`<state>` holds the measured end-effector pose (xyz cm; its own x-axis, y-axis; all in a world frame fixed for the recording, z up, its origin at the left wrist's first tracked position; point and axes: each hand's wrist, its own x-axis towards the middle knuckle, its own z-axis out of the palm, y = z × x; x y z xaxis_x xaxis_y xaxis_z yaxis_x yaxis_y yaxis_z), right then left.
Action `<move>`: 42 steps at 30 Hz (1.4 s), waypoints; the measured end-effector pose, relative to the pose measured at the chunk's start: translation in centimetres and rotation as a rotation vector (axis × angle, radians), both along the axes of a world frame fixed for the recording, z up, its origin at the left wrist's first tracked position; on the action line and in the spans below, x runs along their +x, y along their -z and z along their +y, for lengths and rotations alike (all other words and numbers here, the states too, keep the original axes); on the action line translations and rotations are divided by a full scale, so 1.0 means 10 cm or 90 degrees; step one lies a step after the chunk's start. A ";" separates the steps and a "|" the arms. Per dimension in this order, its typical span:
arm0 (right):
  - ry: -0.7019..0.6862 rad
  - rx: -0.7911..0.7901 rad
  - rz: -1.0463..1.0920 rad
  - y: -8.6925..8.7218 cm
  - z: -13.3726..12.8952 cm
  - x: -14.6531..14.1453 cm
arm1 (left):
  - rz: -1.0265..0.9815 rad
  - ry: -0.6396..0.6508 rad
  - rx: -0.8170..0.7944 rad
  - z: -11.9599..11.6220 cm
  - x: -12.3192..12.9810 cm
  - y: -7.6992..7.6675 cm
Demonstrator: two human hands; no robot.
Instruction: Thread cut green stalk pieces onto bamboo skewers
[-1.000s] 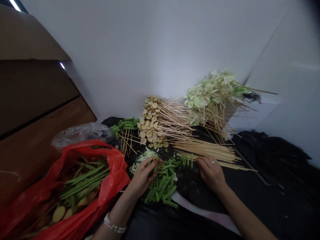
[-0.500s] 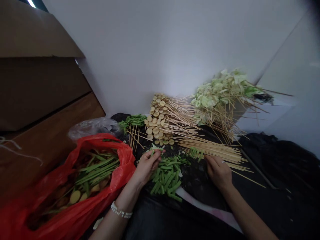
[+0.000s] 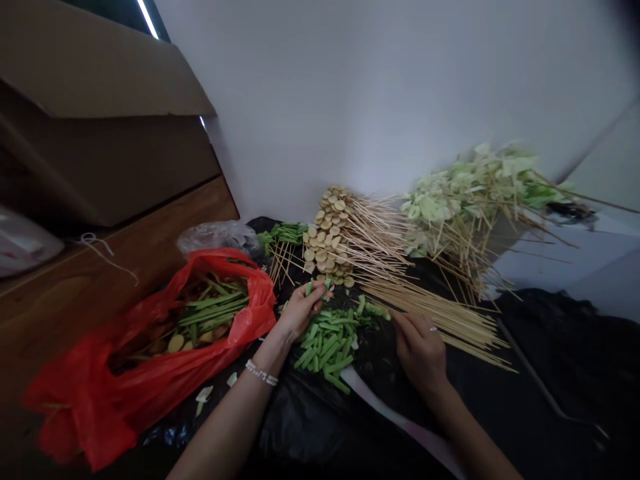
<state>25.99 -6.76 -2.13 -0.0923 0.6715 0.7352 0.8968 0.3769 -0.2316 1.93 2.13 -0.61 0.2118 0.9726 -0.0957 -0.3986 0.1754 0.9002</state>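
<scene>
My left hand (image 3: 306,305), with a beaded bracelet on its wrist, is closed on a small piece of green bean (image 3: 327,283). To the right, my right hand (image 3: 420,343) wears a ring and pinches the end of a skewer that carries green bean pieces (image 3: 374,310). Between and below the hands lies a pile of cut green beans (image 3: 327,347) on black plastic (image 3: 300,420). Bare wooden skewers (image 3: 450,320) lie in a bundle behind my right hand. Skewered potato slices (image 3: 327,237) are stacked beyond my left hand.
A red bag (image 3: 165,393) with long beans and potato slices lies at the left, near a clear plastic bag (image 3: 220,237). Skewered cabbage (image 3: 465,187) leans at the back right. Finished bean skewers (image 3: 285,233) lie behind. A cardboard box (image 3: 135,160) stands at the far left.
The view has turned left. My right hand has moved closer to my left hand, and the bean-laden skewer now sits nearer the bean pile.
</scene>
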 end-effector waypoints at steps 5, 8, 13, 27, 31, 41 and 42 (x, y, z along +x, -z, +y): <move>-0.082 -0.108 0.053 -0.17 0.18 -0.41 | -0.033 -0.028 -0.004 -0.06 -0.07 0.07; -0.096 -0.159 0.072 -0.14 0.17 -0.56 | -0.052 -0.031 -0.020 -0.11 -0.09 0.10; -0.099 -0.174 0.108 -0.09 0.05 -0.52 | -0.119 -0.016 -0.084 -0.14 -0.08 0.07; -0.091 -0.212 0.011 -0.10 -0.03 -0.53 | -0.301 -0.058 -0.146 -0.12 -0.11 0.13; -0.088 -0.201 -0.010 -0.08 -0.03 -0.52 | -0.325 -0.059 -0.150 -0.11 -0.12 0.16; -0.060 -0.226 0.008 -0.07 0.01 -0.52 | -0.099 -0.076 -0.040 -0.14 -0.03 0.17; -0.059 -0.226 0.017 -0.07 0.01 -0.51 | -0.069 -0.071 -0.027 -0.14 -0.03 0.18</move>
